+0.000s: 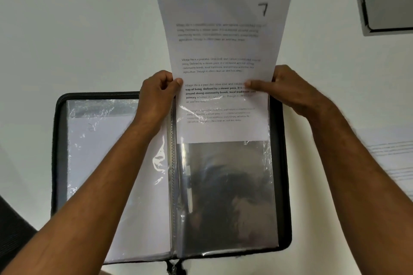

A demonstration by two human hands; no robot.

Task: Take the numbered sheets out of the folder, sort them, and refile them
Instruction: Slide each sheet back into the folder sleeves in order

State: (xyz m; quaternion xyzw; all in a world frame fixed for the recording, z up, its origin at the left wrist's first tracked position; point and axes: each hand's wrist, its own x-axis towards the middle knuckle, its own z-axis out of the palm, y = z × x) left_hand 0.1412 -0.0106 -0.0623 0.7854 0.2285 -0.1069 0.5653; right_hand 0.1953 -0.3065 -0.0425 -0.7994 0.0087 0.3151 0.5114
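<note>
A black zip folder (pixel 58 140) lies open on the white table, with clear plastic sleeves on both sides. A printed sheet marked 7 (pixel 223 51) stands partway in the right sleeve (pixel 228 196); its lower edge is about a third of the way down the sleeve. My left hand (pixel 156 94) pinches the sheet's left edge at the sleeve's top. My right hand (pixel 290 87) holds the right edge, thumb lying across the text. The left sleeve (pixel 100 163) holds a white sheet whose number I cannot read.
A grey tray-like object (pixel 386 6) sits at the far right corner of the table. More white paper (pixel 393 163) lies at the right edge, beside my right forearm. A dark chair part (pixel 13 230) shows at the lower left.
</note>
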